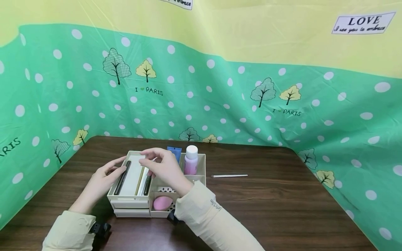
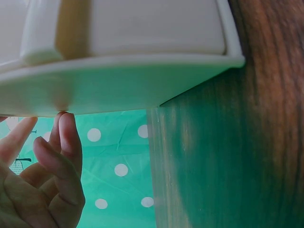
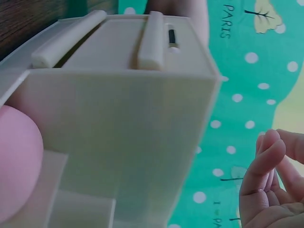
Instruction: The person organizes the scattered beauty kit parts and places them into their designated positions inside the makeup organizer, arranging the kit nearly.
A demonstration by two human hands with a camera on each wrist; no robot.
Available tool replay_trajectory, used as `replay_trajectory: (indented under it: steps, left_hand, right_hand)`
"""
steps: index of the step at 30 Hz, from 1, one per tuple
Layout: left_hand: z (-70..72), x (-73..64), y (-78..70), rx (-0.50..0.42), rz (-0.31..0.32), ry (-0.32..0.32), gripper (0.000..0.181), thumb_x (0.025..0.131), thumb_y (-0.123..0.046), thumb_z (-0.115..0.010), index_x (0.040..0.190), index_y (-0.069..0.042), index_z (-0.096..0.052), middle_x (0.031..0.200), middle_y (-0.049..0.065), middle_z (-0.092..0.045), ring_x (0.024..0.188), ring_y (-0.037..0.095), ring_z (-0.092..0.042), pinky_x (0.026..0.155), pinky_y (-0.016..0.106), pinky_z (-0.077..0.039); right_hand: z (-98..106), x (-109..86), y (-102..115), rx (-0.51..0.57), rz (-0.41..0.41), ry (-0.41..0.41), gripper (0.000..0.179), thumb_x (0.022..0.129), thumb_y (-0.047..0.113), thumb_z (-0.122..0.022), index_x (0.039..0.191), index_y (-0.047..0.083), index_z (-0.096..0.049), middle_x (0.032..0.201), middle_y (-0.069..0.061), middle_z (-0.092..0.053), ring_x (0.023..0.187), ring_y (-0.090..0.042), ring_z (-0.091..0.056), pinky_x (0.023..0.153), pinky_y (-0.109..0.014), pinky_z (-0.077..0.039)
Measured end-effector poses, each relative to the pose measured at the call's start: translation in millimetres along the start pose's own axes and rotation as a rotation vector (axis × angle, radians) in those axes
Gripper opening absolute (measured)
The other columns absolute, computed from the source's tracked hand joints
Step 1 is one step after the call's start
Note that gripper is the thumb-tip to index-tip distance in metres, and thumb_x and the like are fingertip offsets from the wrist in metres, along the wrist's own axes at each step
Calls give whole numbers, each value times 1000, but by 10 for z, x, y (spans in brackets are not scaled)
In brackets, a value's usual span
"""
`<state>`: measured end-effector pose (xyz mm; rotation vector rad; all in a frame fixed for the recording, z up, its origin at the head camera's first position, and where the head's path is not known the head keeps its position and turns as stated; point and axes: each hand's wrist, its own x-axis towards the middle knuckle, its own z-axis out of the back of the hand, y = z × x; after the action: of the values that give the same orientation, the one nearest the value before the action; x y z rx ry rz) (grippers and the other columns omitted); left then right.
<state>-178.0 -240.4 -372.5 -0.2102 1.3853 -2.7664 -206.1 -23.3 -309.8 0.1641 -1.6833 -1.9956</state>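
A cream desktop organizer (image 1: 130, 197) with drawers stands on the table. Its top tray holds a black pen (image 1: 122, 178) at the left, a gold stick (image 1: 139, 182) in the middle and a dark pen (image 1: 147, 186) at the right. My left hand (image 1: 101, 182) touches the organizer's left side with its fingertips; the left wrist view shows those fingers (image 2: 69, 135) against the outer wall. Over the tray's far part hovers my right hand (image 1: 166, 169), thumb and forefinger bent close together near the gold stick's far end. I see nothing held between them.
The organizer's right compartments hold a pink makeup sponge (image 1: 162, 203), a blue tube (image 1: 174, 151) and a white-capped bottle of purple liquid (image 1: 191, 164). A thin white stick (image 1: 230, 176) lies on the brown table (image 1: 276, 198) to the right. Polka-dot cloth (image 1: 220, 90) hangs behind.
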Motion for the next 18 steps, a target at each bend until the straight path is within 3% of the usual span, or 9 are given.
replay_trajectory:
  steps: [18]
  left_hand:
    - [-18, -7, 4, -13, 5, -10, 55, 103, -38, -50, 151, -11, -42, 131, 27, -58, 120, 37, -54, 94, 47, -44]
  right_hand:
    - [389, -357, 67, 61, 6, -10, 30, 92, 11, -68, 121, 4, -67, 89, -5, -62, 60, -10, -57, 59, -23, -49]
